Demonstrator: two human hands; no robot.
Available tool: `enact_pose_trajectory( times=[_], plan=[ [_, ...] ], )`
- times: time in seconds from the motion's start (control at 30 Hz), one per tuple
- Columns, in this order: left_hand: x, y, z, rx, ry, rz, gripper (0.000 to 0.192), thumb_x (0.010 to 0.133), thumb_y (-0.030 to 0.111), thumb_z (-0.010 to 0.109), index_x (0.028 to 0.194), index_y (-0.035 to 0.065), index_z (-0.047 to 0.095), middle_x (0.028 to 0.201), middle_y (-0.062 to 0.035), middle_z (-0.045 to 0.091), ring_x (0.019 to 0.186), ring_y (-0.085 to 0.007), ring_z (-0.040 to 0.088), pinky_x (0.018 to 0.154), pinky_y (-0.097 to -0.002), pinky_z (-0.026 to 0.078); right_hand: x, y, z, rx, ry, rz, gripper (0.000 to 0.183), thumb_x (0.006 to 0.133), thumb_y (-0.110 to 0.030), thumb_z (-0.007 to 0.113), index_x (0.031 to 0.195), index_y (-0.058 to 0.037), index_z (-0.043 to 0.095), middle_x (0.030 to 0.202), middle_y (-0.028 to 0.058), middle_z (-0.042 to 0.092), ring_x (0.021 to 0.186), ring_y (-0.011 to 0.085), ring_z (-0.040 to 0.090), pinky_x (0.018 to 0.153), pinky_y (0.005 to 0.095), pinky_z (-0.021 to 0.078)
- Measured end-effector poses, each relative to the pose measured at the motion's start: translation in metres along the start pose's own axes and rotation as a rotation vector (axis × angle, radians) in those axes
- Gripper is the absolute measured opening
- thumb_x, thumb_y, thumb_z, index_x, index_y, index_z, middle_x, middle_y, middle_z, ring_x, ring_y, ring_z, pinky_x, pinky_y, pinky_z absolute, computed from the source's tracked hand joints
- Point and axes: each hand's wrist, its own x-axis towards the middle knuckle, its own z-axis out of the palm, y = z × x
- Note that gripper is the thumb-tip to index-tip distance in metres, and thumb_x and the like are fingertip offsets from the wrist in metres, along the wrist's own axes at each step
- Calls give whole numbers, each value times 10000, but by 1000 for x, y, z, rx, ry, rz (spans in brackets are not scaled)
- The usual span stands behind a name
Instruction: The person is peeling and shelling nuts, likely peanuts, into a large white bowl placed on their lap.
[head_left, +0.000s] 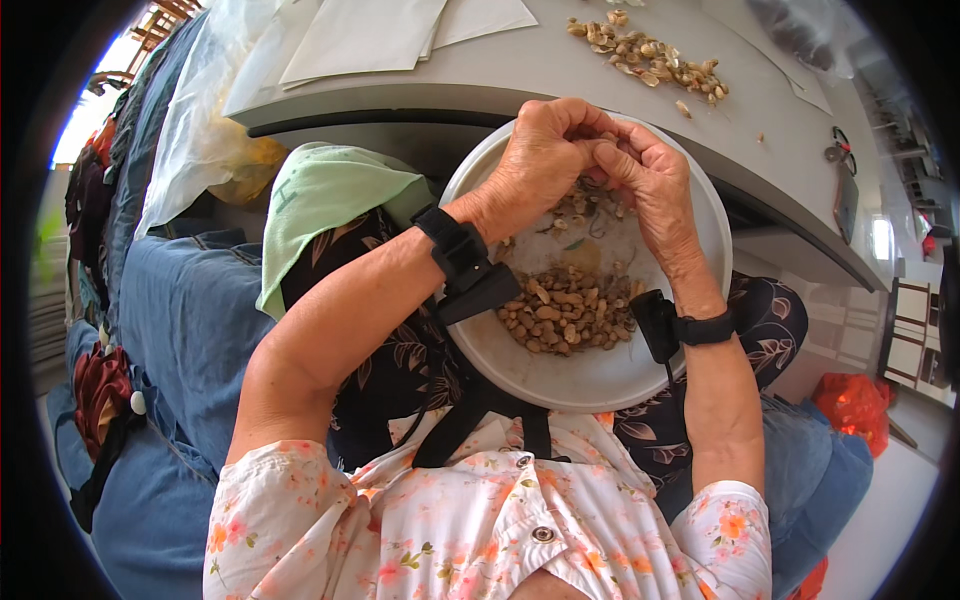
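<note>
My left hand (547, 161) and my right hand (649, 169) meet above the far side of a round white basin (525, 386) that rests on my lap. Their fingertips pinch together on something small, probably a peanut, mostly hidden by the fingers. Many unshelled peanuts (566, 311) lie heaped in the near half of the basin. Beyond them, under my hands, are loose shell bits and stringy debris (581, 206).
Peanut shells (652, 60) are scattered on the grey table (480, 67) ahead, with white paper sheets (367, 34) to their left. Scissors (841, 150) lie at the right. A green cloth (330, 195) covers my left knee. A red plastic bag (851, 412) stands at the lower right.
</note>
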Motion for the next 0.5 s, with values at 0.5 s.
enact_pose_trajectory(
  times=[0.5],
  plan=[
    [0,-4,-2,40,-24,-21,147,809,7,603,923,-73,645,808,-70,655,740,-100,589,698,-248,511,-3,-1,-1,-64,-73,-18,405,837,-136,697,1183,35,575,822,-42,562,694,26,461,606,161,400]
  ],
)
